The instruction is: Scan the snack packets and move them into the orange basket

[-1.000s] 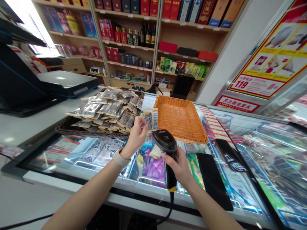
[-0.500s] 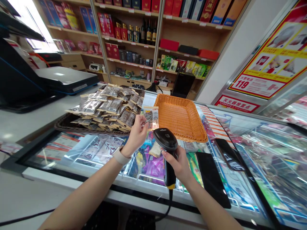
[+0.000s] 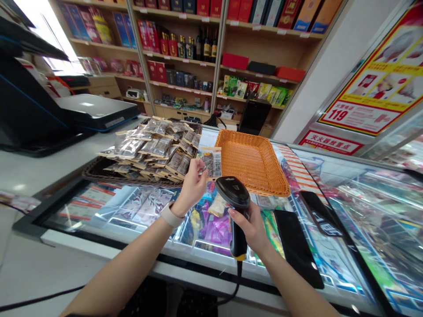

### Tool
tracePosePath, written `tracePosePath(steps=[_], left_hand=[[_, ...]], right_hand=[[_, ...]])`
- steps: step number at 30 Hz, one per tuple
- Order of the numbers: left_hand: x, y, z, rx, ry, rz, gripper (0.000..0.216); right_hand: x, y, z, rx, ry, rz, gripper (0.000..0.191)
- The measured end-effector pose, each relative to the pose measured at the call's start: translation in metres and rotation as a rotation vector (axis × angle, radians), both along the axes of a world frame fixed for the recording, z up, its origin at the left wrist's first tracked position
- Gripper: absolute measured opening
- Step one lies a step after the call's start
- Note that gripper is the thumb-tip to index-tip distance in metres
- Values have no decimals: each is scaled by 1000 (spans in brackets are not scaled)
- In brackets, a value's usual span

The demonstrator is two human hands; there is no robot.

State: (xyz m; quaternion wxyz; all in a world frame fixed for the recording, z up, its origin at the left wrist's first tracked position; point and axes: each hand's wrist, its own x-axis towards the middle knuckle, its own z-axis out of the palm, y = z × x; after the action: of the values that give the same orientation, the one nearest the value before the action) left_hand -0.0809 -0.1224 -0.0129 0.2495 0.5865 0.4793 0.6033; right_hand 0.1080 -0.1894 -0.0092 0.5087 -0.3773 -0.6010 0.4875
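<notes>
My left hand pinches a small clear snack packet and holds it upright above the glass freezer lid. My right hand grips a black barcode scanner by its handle, its head just below and right of the packet. A dark wicker basket piled with several similar packets sits to the left. An orange woven basket stands right of the packet, with nothing visible in it.
Two black phones lie on the freezer glass at right. A black till and laptop stand on the white counter at left. Shelves of boxes and bottles fill the back wall. The scanner cable hangs below the counter edge.
Both hands keep the packet and scanner in nearly the same pose. The view has shifted slightly, so everything sits a little further right in frame.
</notes>
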Motion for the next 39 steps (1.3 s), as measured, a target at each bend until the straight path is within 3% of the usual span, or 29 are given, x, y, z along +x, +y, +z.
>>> tracePosePath(steps=[23, 30, 34, 39], left_hand=[[0, 0, 0, -4, -8, -6, 13], [0, 0, -4, 40, -102, -62, 15], [0, 0, -5, 58, -140, -91, 14], [2, 2, -9, 77, -141, -85, 18]], right_hand=[[-3, -6, -1, -3, -20, -8, 28], [-3, 0, -3, 20, 28, 33, 25], [0, 5, -10, -42, 49, 113, 29], [-5, 16, -13, -140, 124, 51, 39]])
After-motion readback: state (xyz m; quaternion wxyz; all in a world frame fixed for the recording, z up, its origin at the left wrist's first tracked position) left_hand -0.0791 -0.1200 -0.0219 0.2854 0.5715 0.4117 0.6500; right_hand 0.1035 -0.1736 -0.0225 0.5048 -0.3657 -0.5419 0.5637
